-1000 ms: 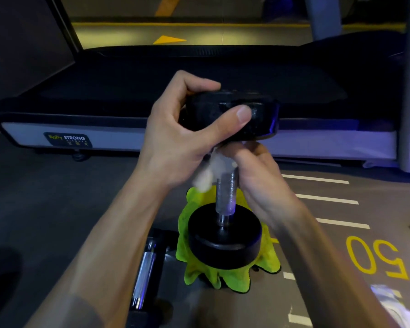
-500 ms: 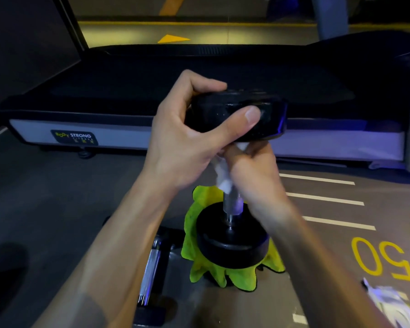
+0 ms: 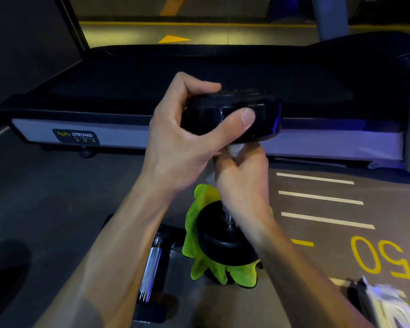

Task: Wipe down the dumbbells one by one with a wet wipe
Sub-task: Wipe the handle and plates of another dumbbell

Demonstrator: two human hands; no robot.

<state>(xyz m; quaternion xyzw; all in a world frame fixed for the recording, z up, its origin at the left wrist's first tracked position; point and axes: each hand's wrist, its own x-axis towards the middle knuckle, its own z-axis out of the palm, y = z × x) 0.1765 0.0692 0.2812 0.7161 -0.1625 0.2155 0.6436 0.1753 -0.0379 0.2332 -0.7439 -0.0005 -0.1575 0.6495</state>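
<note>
A black dumbbell stands upright on a yellow-green cloth on the floor. My left hand grips its top head from the left, thumb across the front. My right hand is wrapped around the metal handle just under the top head, with a white wet wipe pressed against the handle. Only a scrap of the wipe shows above my fingers. The lower head rests on the cloth. A second dumbbell with a chrome handle lies on the floor to the left, partly behind my left forearm.
A treadmill with a grey side rail runs across the view just beyond the dumbbell. White lines and a yellow number mark the floor at the right. A crumpled white packet lies at the bottom right corner.
My right hand with the wipe has slid along the handle and now covers most of it, close under the top head. My left hand keeps its grip on the top head.
</note>
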